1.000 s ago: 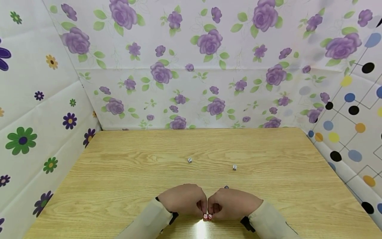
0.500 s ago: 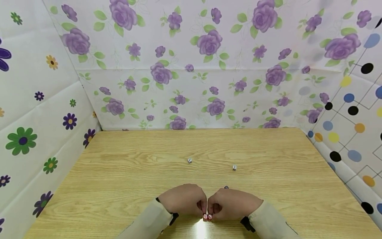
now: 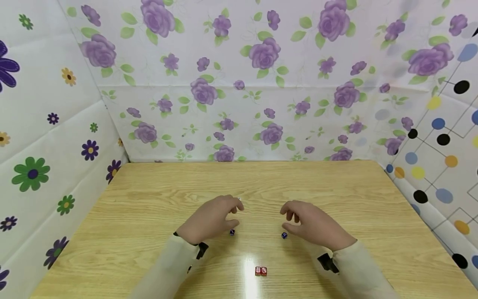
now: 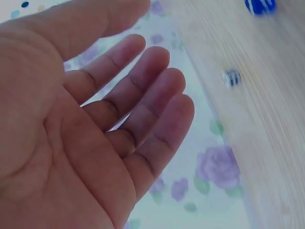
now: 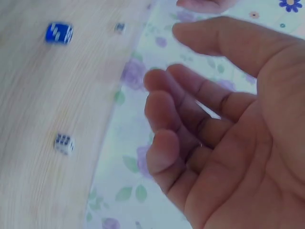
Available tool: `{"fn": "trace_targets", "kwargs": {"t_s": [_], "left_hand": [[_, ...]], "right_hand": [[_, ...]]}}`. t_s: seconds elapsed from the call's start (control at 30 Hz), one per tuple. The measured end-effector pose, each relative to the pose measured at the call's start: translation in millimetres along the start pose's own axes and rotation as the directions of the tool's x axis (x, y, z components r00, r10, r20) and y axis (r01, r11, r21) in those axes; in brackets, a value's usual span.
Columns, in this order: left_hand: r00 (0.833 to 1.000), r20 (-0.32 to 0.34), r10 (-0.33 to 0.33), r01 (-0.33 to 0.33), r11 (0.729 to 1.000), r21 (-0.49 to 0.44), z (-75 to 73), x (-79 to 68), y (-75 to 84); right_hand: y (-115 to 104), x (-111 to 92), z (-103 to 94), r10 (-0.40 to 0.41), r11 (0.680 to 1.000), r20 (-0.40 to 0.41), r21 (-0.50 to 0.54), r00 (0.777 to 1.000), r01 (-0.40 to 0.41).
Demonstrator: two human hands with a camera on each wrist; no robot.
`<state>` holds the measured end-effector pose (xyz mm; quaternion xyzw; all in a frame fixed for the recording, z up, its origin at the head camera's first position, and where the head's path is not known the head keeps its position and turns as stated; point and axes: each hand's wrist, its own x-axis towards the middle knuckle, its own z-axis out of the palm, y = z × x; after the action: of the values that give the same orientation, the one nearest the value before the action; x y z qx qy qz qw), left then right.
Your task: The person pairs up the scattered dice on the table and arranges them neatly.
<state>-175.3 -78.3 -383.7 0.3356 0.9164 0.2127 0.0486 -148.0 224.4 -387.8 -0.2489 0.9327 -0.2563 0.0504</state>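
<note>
Two red dice (image 3: 261,271) stand side by side near the front of the table. My left hand (image 3: 210,218) is above the table with relaxed fingers and nothing in its palm; a dark blue die (image 3: 232,232) shows just below its thumb. Loosely bent and holding nothing, the fingers of my right hand (image 3: 311,222) hover near another blue die (image 3: 284,235). A white die (image 3: 239,199) is mostly hidden behind the left fingers. In the right wrist view, a white die (image 5: 63,143) lies on the wood beyond the fingers.
The wooden table (image 3: 168,182) meets a flower-patterned cloth wall (image 3: 239,120) at its back edge. A cloth with coloured flowers (image 3: 56,153) stands at the left, and a dotted one (image 3: 444,174) at the right.
Both hands have let go of the red dice, moved forward and spread apart. The red dice stay together, and the left blue die has come into sight.
</note>
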Motion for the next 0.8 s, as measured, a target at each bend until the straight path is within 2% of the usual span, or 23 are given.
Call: {"fn": "trace_targets", "kwargs": {"t_s": [0.13, 0.3, 0.47, 0.6, 0.8], "left_hand": [[0.999, 0.002, -0.042, 0.042, 0.999, 0.018, -1.8, 1.0, -8.8], [0.991, 0.082, -0.106, 0.108, 0.994, -0.024, 2.0, 2.7, -15.6], [0.976, 0.145, -0.162, 0.167, 0.985, -0.029, 8.4, 0.7, -19.0], [0.974, 0.152, -0.166, 0.173, 0.985, -0.030, 11.6, -1.0, -19.6], [0.974, 0.157, -0.162, 0.169, 0.985, -0.032, 16.0, -1.5, -20.8]], "right_hand": [[6, 0, 0.1, 0.032, 0.998, -0.035, -0.045, 0.999, -0.034], [13, 4, 6.7, 0.049, 0.998, 0.011, -0.037, 0.999, -0.048], [22, 7, 14.4, 0.016, 1.000, 0.082, -0.006, 0.996, -0.015], [25, 6, 18.2, -0.026, 0.999, 0.143, 0.045, 0.989, 0.020], [29, 6, 23.3, -0.026, 0.997, 0.201, 0.074, 0.979, 0.011]]}}
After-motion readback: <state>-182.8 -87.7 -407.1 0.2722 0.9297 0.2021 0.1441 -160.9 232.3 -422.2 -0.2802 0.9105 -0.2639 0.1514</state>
